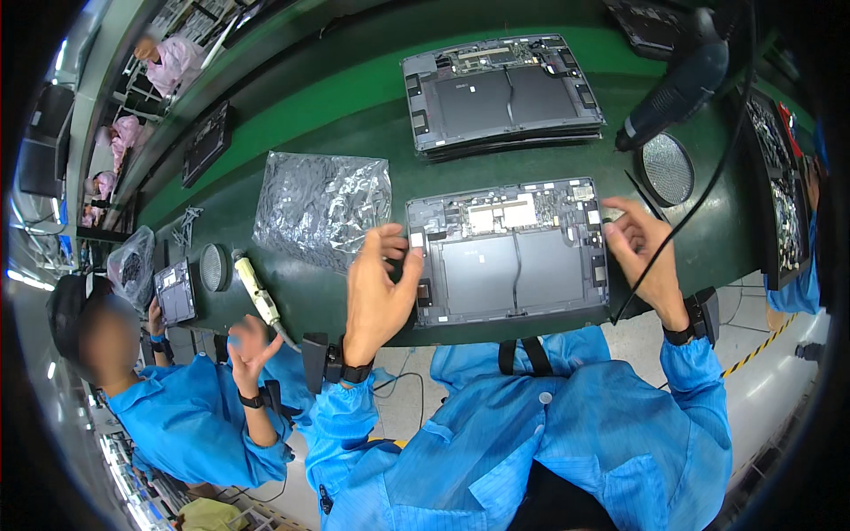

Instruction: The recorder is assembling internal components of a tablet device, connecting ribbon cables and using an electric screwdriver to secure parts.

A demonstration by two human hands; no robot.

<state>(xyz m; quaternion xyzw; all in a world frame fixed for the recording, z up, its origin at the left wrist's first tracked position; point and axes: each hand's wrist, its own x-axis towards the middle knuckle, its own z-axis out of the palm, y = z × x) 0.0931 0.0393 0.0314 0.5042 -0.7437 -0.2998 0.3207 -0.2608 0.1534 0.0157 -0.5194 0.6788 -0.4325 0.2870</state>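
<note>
Currently the wearer's 2 hands [379, 290] [648, 258] flank 1 open device chassis [482, 273].

From head height we look down, single wide fisheye view, close over green workbench [719, 232].

A co-worker [195, 416] wears blue; a crinkled bag [319, 208] lies nearby.

A small white label [482, 259] marks the open laptop [465, 288] on the green bench [699, 257], and another white label [473, 88] dots the top laptop [487, 104] of a stack; print on both is too tiny to read.
</note>
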